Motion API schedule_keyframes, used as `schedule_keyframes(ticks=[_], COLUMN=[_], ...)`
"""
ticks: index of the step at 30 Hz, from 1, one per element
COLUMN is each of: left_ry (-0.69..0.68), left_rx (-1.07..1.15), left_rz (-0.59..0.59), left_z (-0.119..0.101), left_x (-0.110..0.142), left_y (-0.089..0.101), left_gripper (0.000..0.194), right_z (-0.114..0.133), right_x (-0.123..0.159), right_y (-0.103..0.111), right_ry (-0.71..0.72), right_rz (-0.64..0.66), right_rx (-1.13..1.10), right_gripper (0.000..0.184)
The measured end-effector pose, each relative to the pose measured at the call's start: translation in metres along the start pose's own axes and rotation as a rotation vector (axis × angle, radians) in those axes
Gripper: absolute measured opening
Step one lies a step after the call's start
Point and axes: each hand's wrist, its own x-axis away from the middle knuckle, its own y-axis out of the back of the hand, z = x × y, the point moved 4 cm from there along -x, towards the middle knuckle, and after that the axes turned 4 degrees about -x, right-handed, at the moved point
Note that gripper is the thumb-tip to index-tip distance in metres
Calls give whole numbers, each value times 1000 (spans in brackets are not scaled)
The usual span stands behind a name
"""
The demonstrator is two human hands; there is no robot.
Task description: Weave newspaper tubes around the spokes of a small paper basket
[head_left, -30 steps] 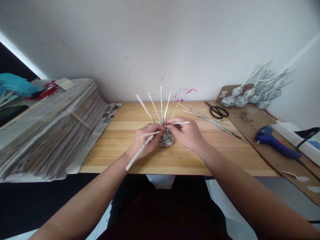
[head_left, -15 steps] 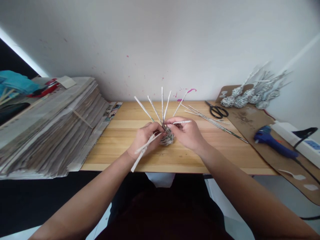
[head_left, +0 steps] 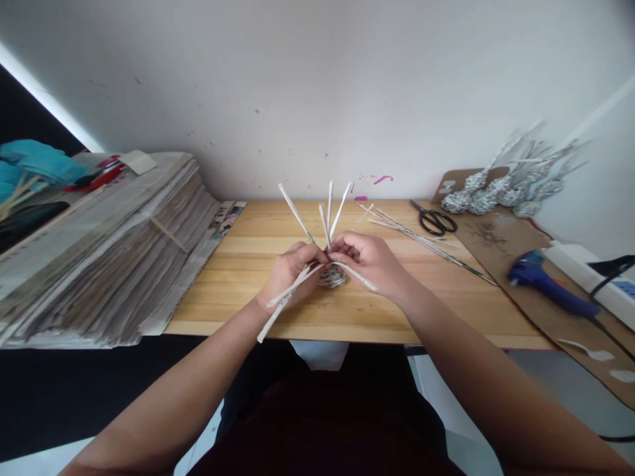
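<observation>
Pinching paper sticks [head_left: 270, 323] | left hand [head_left: 290, 272], right hand [head_left: 373, 263] | fingertips nearly closed, seemingly both

Bare surface [head_left: 248, 258] between paper stack [head_left: 163, 244] and left hand [head_left: 292, 274]: passable. Upright paper sticks [head_left: 338, 213] fan above both hands, blocking the middle. Right side: loose sticks [head_left: 431, 244], then scissors [head_left: 434, 220].

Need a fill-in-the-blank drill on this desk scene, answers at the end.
The left hand and the ____ hand pinch pale strips. The glue gun on the brown board is colored ____. Of the newspaper stack and the scissors, nearer the glue gun would be the ____.
Right; blue; scissors.
</observation>
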Motion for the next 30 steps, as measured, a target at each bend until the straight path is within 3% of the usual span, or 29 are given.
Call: schedule_keyframes(ticks=[4,8,11,17,22,26,30], left_ry=[69,127,210,214,194,118,27], left_rx=[-4,13,67,86,8,-95,-176], left_rz=[-25,-61,-97,-133,-100,-91,-22], left_z=[3,4,3,2,4,-6,-14], left_x=[2,2,3,3,5,5,2], left_y=[-3,-7,-8,-7,-6,-1,4], left_gripper=[12,12,11,6,6,7,9], right_z=[-11,-29,-30,-9,5,6,4], right_x=[9,15,18,28,38,42,40], right_y=[-2,-5,-5,-5,-11,-15,-18], right_ry=[-24,-134,-86,203,497,562,560], right_rz=[-168,-179,-202,-291,-309,-329,-291], right_rx=[-86,-321,-334,49,425,609,585], right_gripper=[8,15,17,10,18,19,25])
